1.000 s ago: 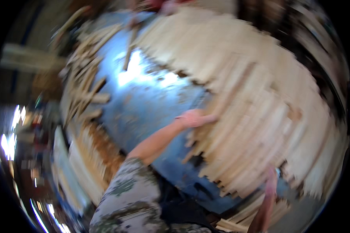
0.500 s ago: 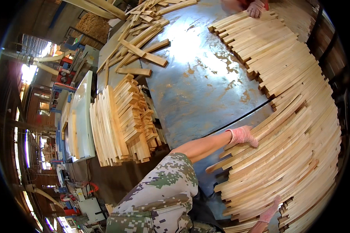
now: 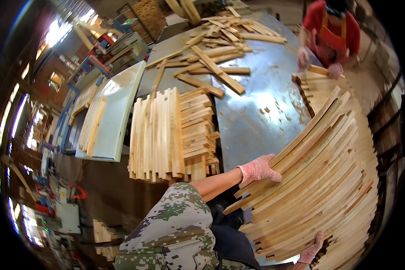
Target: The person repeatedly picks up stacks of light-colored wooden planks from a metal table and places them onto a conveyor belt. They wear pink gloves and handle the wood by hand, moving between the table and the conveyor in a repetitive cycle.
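Observation:
A wide bundle of pale wooden strips (image 3: 301, 189) lies side by side between my two hands, slightly fanned and uneven at the ends. My left hand (image 3: 260, 169), in a pink knit glove, is closed round the bundle's far-left edge, with its thumb over the top. My right hand (image 3: 311, 250), gloved alike, presses the bundle's near edge at the bottom; part of its fingers is hidden by wood. The bundle's far end overlaps other strips (image 3: 321, 92) lying flat beyond it and seems raised above them.
A co-worker (image 3: 330, 33) in a red top handles strips at the far right. Loose offcuts (image 3: 220, 54) are heaped on the metal table (image 3: 256, 121). To the left stand a stack of strips (image 3: 155, 135) and a pale board (image 3: 110, 121) with more strips.
The bundle between my hands has come away from the strips beyond it and shifted toward me. My view has turned, so the co-worker and more of the left side show.

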The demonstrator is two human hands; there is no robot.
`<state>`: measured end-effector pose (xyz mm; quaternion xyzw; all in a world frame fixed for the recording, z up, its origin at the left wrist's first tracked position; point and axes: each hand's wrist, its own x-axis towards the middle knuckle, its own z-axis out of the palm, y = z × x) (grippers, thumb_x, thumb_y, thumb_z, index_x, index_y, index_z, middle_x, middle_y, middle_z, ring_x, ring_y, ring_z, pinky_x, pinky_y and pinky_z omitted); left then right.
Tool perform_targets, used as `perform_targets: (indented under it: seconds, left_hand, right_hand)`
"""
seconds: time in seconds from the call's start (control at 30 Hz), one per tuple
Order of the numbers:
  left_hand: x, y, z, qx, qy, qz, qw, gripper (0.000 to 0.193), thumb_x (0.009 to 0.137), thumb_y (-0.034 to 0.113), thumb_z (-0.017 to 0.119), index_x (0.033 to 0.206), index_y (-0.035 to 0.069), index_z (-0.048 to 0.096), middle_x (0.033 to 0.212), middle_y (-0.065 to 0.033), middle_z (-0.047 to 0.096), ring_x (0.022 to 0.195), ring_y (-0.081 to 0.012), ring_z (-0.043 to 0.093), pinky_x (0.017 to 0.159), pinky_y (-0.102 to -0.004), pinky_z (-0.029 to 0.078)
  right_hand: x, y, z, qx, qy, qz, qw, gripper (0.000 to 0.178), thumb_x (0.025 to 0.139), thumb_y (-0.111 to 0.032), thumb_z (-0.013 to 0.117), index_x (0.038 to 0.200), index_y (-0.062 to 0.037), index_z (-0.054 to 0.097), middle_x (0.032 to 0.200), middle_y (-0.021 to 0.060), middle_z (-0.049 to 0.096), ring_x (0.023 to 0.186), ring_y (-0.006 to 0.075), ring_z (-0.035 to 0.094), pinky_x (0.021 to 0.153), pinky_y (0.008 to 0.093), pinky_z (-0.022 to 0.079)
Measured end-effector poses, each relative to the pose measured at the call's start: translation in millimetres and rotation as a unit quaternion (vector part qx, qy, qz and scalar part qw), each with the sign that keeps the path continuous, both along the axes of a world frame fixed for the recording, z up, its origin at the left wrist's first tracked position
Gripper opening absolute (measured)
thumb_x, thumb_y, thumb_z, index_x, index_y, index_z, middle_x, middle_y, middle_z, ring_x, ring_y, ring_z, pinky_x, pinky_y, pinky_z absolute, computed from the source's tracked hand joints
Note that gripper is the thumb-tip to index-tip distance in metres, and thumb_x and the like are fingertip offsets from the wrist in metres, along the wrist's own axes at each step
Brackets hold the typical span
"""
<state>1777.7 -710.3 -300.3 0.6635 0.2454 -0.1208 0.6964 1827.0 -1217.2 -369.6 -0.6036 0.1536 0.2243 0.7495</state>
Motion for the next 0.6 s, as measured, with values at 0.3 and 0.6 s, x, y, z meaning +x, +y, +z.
perform_targets:
  seconds: [0.3, 0.6]
  left_hand:
    - [-226.1, 158.7, 55.3, 0.172, -0.162, 0.186, 0.954, 0.106, 0.074, 0.032, 0.100, 0.158, -0.004, 0.046, 0.142, -0.0148, 0.067, 0.130, -0.0240, 0.063, 0.112, -0.0381, 0.050]
    - [-483.3, 243.0, 169.2, 0.045, -0.160, 0.387, 0.907, 0.107, 0.073, 0.022, 0.101, 0.160, -0.004, 0.045, 0.142, -0.0141, 0.066, 0.130, -0.0213, 0.062, 0.110, -0.0355, 0.052]
  right_hand:
    - [-27.1, 193.8, 97.8, 0.035, -0.146, 0.155, 0.976, 0.052, 0.097, -0.047, 0.077, 0.126, -0.0055, 0.069, 0.119, 0.0047, 0.071, 0.110, 0.0205, 0.068, 0.099, 0.0385, 0.055]
    - [-156.0, 457.4, 207.1, 0.126, -0.223, 0.317, 0.913, 0.080, 0.086, -0.040, 0.085, 0.146, 0.0040, 0.055, 0.129, 0.0143, 0.069, 0.116, 0.0289, 0.069, 0.101, 0.0455, 0.057]
